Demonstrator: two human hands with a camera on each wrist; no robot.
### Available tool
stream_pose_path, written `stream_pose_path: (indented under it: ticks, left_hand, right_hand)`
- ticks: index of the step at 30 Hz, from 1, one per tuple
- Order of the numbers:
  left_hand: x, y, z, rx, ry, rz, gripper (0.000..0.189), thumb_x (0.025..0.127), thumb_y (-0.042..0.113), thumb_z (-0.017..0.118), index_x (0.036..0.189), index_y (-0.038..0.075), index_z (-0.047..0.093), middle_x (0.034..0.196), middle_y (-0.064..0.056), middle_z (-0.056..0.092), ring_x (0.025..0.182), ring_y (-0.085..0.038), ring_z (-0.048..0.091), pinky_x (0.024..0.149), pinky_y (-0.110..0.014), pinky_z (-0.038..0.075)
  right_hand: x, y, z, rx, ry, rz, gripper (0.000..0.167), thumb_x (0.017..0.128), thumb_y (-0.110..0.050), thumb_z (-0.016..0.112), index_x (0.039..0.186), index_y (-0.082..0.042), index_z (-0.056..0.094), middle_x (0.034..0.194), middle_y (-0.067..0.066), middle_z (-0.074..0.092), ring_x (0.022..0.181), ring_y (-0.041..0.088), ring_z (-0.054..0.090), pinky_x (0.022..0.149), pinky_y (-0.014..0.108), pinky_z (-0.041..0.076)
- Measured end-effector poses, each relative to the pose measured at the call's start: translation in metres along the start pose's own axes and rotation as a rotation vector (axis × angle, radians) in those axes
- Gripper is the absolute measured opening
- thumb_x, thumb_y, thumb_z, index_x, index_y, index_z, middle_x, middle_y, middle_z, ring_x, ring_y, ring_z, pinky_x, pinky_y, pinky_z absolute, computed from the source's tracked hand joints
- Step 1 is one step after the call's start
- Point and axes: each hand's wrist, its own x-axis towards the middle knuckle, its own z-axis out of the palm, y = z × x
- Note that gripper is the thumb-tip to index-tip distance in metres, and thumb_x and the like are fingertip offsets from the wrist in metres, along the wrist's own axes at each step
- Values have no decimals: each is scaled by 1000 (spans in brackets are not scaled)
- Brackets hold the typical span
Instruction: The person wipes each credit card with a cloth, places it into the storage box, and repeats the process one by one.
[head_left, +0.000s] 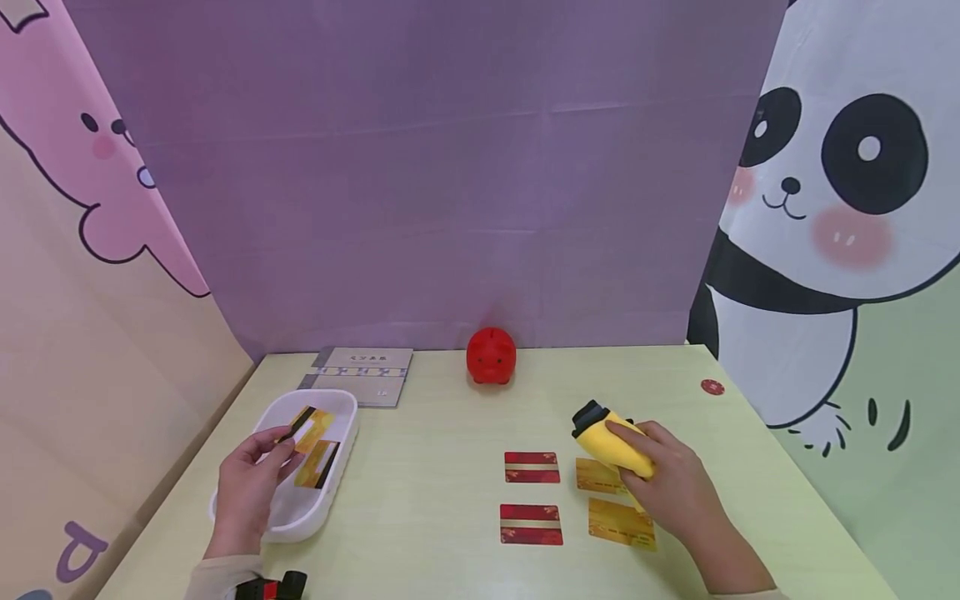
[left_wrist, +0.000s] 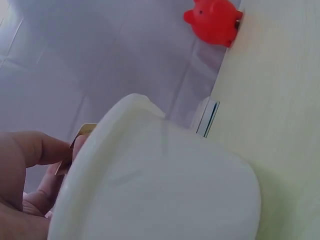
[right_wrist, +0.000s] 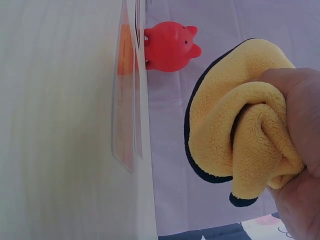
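Btwn thumb & fingers of the left hand (head_left: 255, 479), a striped card (head_left: 303, 422) is pinched near its lower-left end, long axis slanted to far R, dark stripe along its far-L side; it's held over the white tray (head_left: 341, 492), w/ a second card (head_left: 318, 464) laid inside. By the curled fingers of the right hand (head_left: 678, 483), a yellow cloth (head_left: 613, 440) is gripped, bunched, dark-trimmed end pointed far L, long axis slanted to near R. Beneath it, gold cards (head_left: 622, 523) are set on the table (head_left: 427, 500), beside red cards (head_left: 531, 525).
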Motion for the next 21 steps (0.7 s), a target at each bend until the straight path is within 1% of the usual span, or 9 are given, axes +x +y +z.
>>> stream_pose_path:
  ticks: [4,8,11,14,17,21]
  left_hand:
    - [1,0,-3,18,-30,-43,26,97,-9,67,123,-12,65,96,-5,61,79,-15,73,81,-31,64]
    - [1,1,-4,66,-90,-63,28,99,-5,68,125,-11,62,98,-2,63,79,-14,74,84,-31,64]
    - [1,1,-5,74,-126,-70,27,99,-3,68,125,-10,62,99,-3,63,81,-14,74,86,-32,63]
    - [2,0,-6,74,-139,-69,26,100,-3,67,125,-6,63,100,-5,62,84,-15,74,85,-33,64]
    - [2,0,-6,78,-139,-59,24,100,-4,66,124,-4,64,101,-7,61,86,-16,74,85,-33,64]
    - [1,1,-5,69,-131,-48,25,99,-6,65,124,-6,63,101,-7,60,86,-17,74,85,-33,64]
  right_hand:
    - [0,2,2,-11,-9,18,66,79,-1,85,139,-23,68,116,1,63,85,19,57,67,31,56]
    - [0,3,3,-11,-10,22,65,80,-2,85,139,-23,68,117,0,63,85,19,57,68,31,56]
    - [0,3,3,-7,-5,16,64,80,-2,85,139,-22,69,116,0,63,84,19,57,67,31,56]
    - [-1,3,2,-6,-4,17,65,80,-1,84,139,-22,68,117,0,63,85,19,57,66,30,55]
    - [-1,2,2,-6,-4,19,65,80,-1,84,139,-22,68,117,0,63,85,19,57,67,30,56]
    - [-2,2,2,-4,-2,21,64,79,-1,85,139,-21,69,117,1,63,85,19,57,67,30,56]
